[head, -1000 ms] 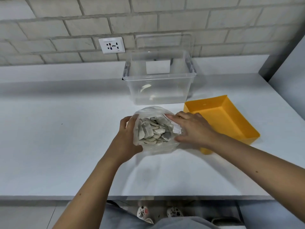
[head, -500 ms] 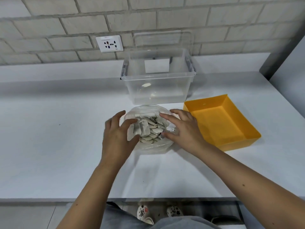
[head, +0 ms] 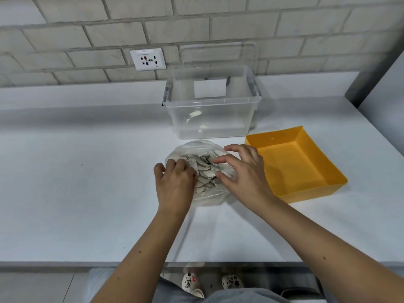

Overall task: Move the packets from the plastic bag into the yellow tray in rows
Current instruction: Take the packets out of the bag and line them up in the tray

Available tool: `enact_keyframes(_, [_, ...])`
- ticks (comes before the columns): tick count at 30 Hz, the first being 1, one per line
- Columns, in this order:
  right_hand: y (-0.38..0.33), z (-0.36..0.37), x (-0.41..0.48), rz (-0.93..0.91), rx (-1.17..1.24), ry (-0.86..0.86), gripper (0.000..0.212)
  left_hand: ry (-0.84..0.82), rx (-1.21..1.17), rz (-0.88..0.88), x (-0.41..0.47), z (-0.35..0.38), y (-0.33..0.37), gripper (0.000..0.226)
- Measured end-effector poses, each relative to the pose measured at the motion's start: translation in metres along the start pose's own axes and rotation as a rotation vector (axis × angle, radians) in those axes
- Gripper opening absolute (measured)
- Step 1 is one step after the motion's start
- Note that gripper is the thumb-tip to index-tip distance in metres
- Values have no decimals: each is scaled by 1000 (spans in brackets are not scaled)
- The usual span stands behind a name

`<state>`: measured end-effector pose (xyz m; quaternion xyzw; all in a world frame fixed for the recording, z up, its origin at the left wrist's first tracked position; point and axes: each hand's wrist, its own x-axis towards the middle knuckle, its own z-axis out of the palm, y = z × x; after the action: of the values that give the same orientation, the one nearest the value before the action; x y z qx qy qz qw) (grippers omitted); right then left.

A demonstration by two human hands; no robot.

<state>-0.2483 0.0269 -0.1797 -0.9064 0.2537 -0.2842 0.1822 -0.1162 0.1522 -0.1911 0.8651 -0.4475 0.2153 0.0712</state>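
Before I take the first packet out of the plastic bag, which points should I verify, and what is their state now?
1. Bag mouth open: ok. The packets show through the open top of the plastic bag.
2. Bag steady: ok. The left hand grips its left edge, and the right hand holds its right edge.
3. One packet alone in a grip: cannot tell; the fingers hide it.
4. Room in the yellow tray for the first row: ok, its floor is bare.
5. Way from bag to tray: ok. The clear box stands behind, not between.
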Motion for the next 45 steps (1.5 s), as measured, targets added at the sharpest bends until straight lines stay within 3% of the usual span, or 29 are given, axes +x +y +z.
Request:
enact_keyframes(4, [-8,-9,5,-35,34,60,23,31,-339,-95,-3,-18,-7,7])
enact_keyframes(8, [-22,-16,13,-33,314,-132,26,-119,-816,-312,-2,-41,-9,9])
enact_keyframes(13, [-27,-14,22,12,311,-300,34,-302,-1195,-437,-1,-51,-9,7])
enact_keyframes(18, [-24,-18,26,182,482,-354,10,-369,-1557,-668,0,-57,-10,17])
enact_keyframes(21, [-23,-18,26,364,798,-397,18,-392,-1695,-760,-2,-58,-9,22])
enact_keyframes(23, [-24,-20,26,414,888,-385,22,-405,-1766,-797,-3,-59,-8,22])
enact_keyframes(25, [-24,-24,30,362,788,-389,27,-404,-1763,-765,-5,-59,-8,20])
enact_keyframes(28, [-30,-36,41,219,530,-413,38,-381,-1411,-525,-5,-53,-15,25])
enact_keyframes(31, [-38,-40,47,176,536,-396,39,-391,-1168,-375,-5,-48,-18,15])
enact_keyframes(34, [-36,-25,44,144,427,-325,25,-292,-1170,-494,-5,-48,-20,7])
enact_keyframes(38, [-16,10,34,-53,-228,-438,27,-224,-1205,-665,-10,-43,-25,7])
enact_keyframes(40, [-13,22,31,-79,-444,-497,25,-235,-1237,-697,-11,-40,-27,6])
enact_keyframes(45, [-16,27,34,-87,-559,-472,21,-263,-1277,-671,-10,-39,-28,9])
